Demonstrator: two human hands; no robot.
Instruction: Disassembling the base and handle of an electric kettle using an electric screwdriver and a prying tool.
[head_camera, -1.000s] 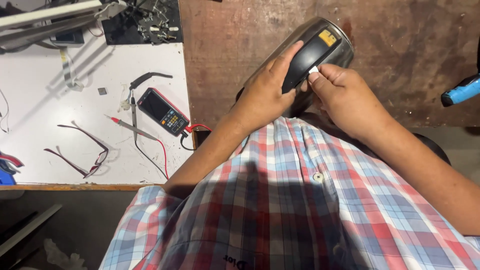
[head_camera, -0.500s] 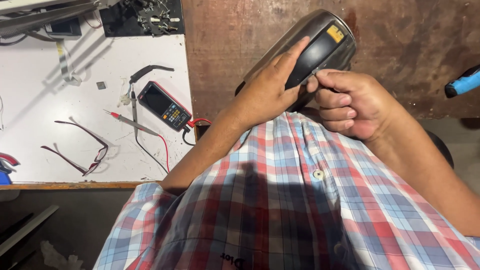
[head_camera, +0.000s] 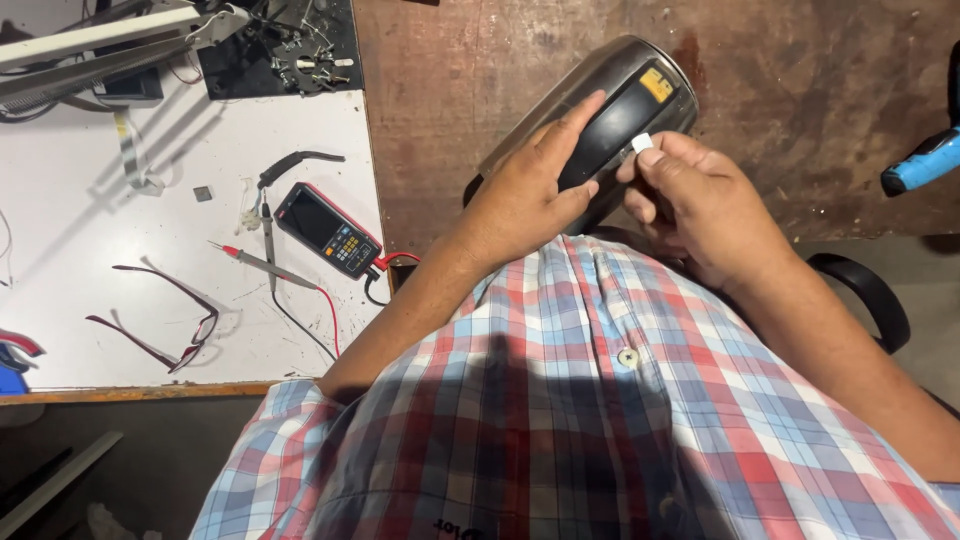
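Left hand (head_camera: 525, 195) flat; right hand (head_camera: 690, 200) seemingly pinching.

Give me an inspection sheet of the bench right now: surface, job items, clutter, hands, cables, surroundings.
Surface: white bench top at left, worn brown board at right.
Job's things: dark cylindrical device with a yellow label, lying tilted; small white piece at its side.
Clutter: eyeglasses, multimeter, parts tray.
Grippers: left hand flat on the device; right hand pinches the white piece.
Cables: red and black probe leads from the multimeter.
Surroundings: blue tool handle, black chair arm.
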